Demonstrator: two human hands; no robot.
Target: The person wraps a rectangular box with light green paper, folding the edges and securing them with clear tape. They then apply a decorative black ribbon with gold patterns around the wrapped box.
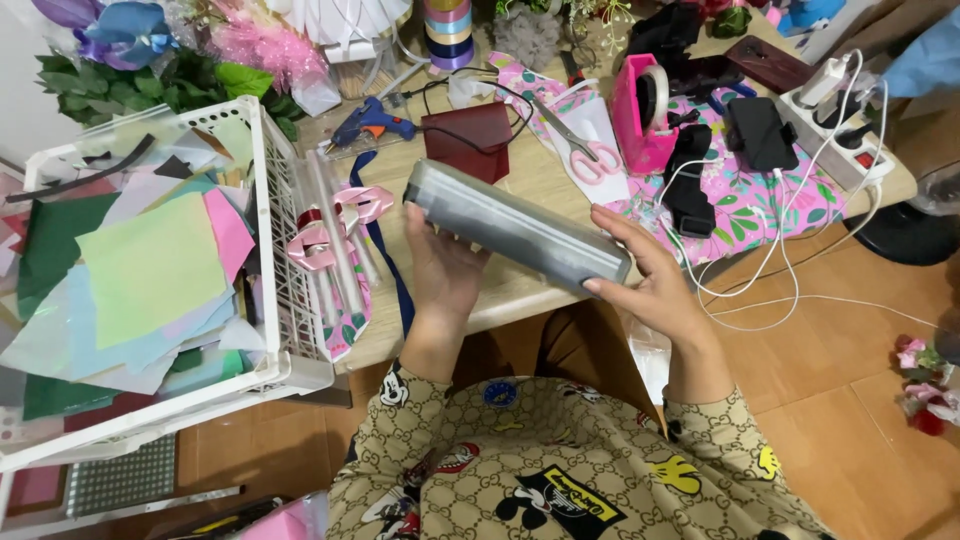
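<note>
Both of my hands hold a long grey box-shaped pack (515,230) wrapped in shiny film, slanting from upper left to lower right above the table's front edge. My left hand (442,268) grips its left end from below. My right hand (650,275) cups its right end, fingers along the side. Just behind the pack on the wooden table (520,175) stands a small dark red box (468,140).
A white plastic crate (285,330) with several coloured paper sheets stands at the left. On the table lie a blue glue gun (368,122), pink-handled scissors (588,155), a pink tape dispenser (643,110), ribbon spools (449,30), white tubes (335,240), a power strip (835,125) and cables.
</note>
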